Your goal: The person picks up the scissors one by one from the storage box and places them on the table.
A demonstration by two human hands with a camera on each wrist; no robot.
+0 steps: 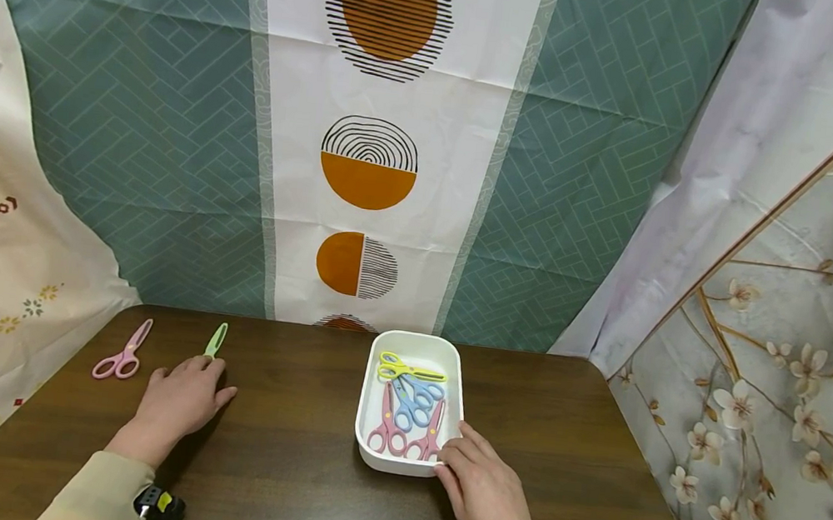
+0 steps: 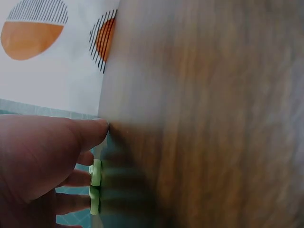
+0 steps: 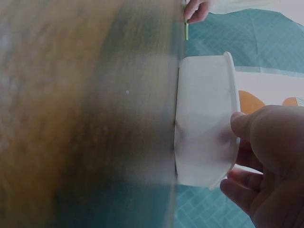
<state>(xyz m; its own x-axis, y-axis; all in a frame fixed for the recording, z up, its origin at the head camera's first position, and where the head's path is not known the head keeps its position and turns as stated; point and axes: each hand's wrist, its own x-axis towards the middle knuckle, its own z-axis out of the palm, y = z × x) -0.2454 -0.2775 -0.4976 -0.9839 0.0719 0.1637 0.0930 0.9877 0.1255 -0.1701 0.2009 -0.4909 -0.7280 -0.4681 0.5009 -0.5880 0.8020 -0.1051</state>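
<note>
Hanging across the far side, a patterned cloth (image 1: 138,99) backs a dark wooden table (image 1: 278,448). On the table, right of the middle, stands a white box (image 1: 396,466), its longer sides running near to far. The right hand (image 1: 487,497) grips this box at its near right corner, thumb and fingers bent against the rim and wall. Well to the left, the left hand (image 1: 181,396) rests over the near part of the green scissors (image 1: 216,339), its fingers touching the handles and its thumb apart on the right; nothing is clasped there, and whether a fingertip sits inside a loop I cannot tell. Picking these up well would seem to call for bringing the thumb in opposite the fingers and pinching both loops together, so the blades stay closed, with the box held steady and level. The green scissors lie toward the table's far left, blade end pointing far and slightly right, so their long axis runs nearly near to far. Left of them, the pink scissors (image 1: 133,346) lie apart, blades far and leaning right, handles near. Inside the box, the yellow scissors (image 1: 416,372) point right across its width, blue scissors (image 1: 401,401) overlap near the middle, and two smaller-looking rose pairs (image 1: 388,416) point far.
</note>
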